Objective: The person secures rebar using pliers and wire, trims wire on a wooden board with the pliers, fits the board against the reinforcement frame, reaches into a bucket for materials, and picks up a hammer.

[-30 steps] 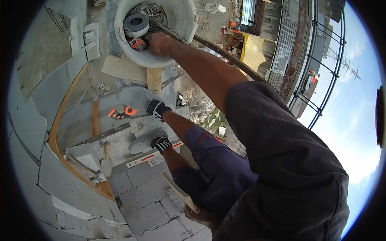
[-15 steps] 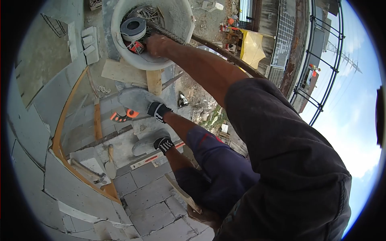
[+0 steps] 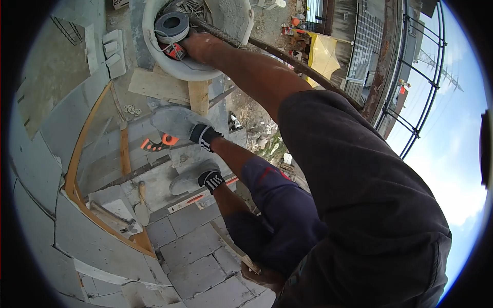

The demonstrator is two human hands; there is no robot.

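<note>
My right hand (image 3: 199,46) reaches down into a whitish bucket (image 3: 240,23), its fingers curled and partly hidden. Beside the fingers are a red tool (image 3: 174,51), perhaps a tape measure, and a coil of grey wire (image 3: 172,25). Loose nails (image 3: 191,7) lie behind the coil. A dark bar (image 3: 213,32) slants across the bucket above my hand. Down by my body, my left hand (image 3: 262,277) is closed around the end of a narrow wooden board (image 3: 233,247). What the right fingers grip, if anything, cannot be made out.
A hammer (image 3: 114,219) rests on a pale block, with a trowel (image 3: 142,205) beside it. A spirit level (image 3: 195,199) lies by my shoes (image 3: 192,177). An orange-handled saw (image 3: 159,142) is on the floor. Block walls (image 3: 102,226) curve at left; scaffolding (image 3: 418,72) rises at right.
My right hand has shifted slightly left and up in the view, closer to the red tool and the wire coil. My left hand keeps hold of the board. The view has tilted a little.
</note>
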